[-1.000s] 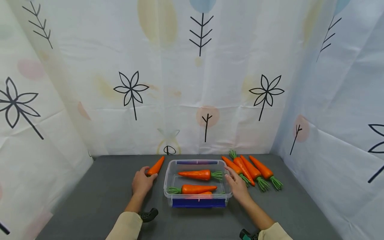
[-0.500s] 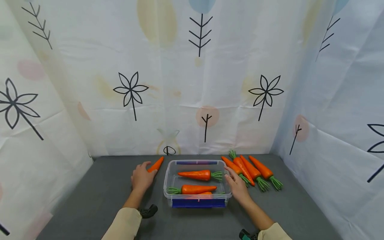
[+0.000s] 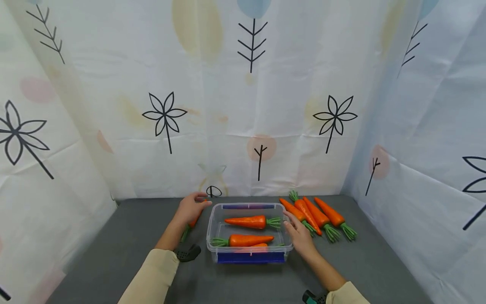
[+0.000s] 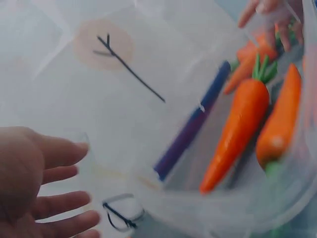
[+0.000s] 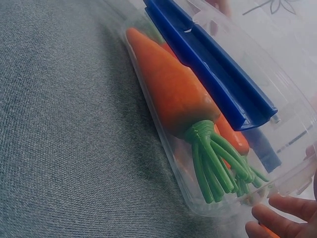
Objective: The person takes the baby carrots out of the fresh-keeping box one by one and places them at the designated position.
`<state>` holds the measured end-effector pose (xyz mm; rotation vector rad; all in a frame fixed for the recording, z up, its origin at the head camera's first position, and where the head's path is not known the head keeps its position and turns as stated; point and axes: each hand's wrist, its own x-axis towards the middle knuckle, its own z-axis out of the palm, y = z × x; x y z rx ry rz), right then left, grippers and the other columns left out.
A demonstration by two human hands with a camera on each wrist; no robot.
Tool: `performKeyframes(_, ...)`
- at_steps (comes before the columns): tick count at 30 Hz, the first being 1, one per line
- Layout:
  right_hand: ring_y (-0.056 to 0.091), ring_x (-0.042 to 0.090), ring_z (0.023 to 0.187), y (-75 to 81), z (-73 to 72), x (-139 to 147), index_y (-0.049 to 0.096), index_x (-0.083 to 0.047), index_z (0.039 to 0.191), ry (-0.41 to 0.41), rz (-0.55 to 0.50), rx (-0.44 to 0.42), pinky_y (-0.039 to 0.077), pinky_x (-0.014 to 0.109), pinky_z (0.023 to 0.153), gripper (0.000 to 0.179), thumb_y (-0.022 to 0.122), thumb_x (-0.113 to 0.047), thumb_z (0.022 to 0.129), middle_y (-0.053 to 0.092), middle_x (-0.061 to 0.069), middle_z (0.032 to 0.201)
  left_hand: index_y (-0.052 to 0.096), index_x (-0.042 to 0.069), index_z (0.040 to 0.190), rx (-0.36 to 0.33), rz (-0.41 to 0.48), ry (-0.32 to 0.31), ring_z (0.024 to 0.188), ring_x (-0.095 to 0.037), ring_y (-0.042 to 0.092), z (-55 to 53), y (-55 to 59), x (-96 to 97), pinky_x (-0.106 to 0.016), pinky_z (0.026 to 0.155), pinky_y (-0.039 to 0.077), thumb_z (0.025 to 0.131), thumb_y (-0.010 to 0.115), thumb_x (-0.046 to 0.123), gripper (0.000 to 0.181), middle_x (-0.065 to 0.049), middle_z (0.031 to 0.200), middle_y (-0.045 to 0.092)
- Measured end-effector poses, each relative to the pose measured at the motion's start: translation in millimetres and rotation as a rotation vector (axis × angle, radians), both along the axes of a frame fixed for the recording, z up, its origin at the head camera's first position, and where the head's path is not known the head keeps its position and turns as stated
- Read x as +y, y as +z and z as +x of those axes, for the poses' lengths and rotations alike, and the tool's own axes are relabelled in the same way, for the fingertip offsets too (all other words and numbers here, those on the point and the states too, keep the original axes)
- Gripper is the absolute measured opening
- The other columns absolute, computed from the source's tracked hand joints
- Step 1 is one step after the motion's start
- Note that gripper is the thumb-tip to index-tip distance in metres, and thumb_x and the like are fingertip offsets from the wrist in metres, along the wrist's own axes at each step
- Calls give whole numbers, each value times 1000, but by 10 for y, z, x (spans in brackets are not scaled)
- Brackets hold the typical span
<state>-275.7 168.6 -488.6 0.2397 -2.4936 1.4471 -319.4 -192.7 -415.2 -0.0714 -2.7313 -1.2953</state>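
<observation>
My left hand [image 3: 191, 207] is over a carrot [image 3: 193, 223] on the table, left of the box. It covers the middle of that carrot; the green stalk shows below the hand and an orange tip above. In the left wrist view the left fingers [image 4: 64, 203] are fairly straight, with nothing between them. A clear plastic box [image 3: 212, 230] with blue clips holds several carrots, among them one at the back [image 3: 247, 221] and one in front [image 3: 248, 240]. My right hand [image 3: 301, 236] rests against the box's right side, its fingers [image 5: 277, 220] extended along the wall.
Several more carrots [image 3: 332, 213] lie in a group on the grey table [image 3: 243, 283], behind and right of my right hand. Patterned white cloth [image 3: 228, 105] hangs behind the table and along both sides.
My left hand has let go of the carrot's lower part and moved up and away, over its tip end, uncovering the green stalk. The right hand and the box have stayed put.
</observation>
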Motion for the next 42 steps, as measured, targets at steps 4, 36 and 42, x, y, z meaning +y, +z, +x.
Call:
performKeyframes(4, 58, 30, 83, -3, -3, 3, 50, -13, 142, 12, -8, -15, 43, 35, 62, 42, 50, -28, 103, 61, 14, 97, 61, 8, 127, -72, 56, -206, 105, -34, 59, -29, 120, 95, -47, 89, 49, 92, 68, 24, 39, -17, 122, 61)
performKeyframes(36, 33, 8, 49, 42, 17, 9, 53, -8, 138, 26, 114, 89, 32, 27, 49, 36, 50, -13, 102, 41, 0, 69, 45, 10, 145, -443, -288, -701, 132, -33, 38, -257, -75, 1009, -52, 107, 30, 94, 64, 32, 58, -13, 147, 41)
performKeyframes(42, 35, 9, 50, 46, 15, 13, 53, -9, 138, 10, 99, 63, 34, 28, 50, 37, 50, -12, 102, 43, 0, 70, 51, 12, 140, -444, -329, -680, 125, -33, 46, -266, -138, 1040, -53, 103, 35, 92, 66, 34, 55, -10, 141, 47)
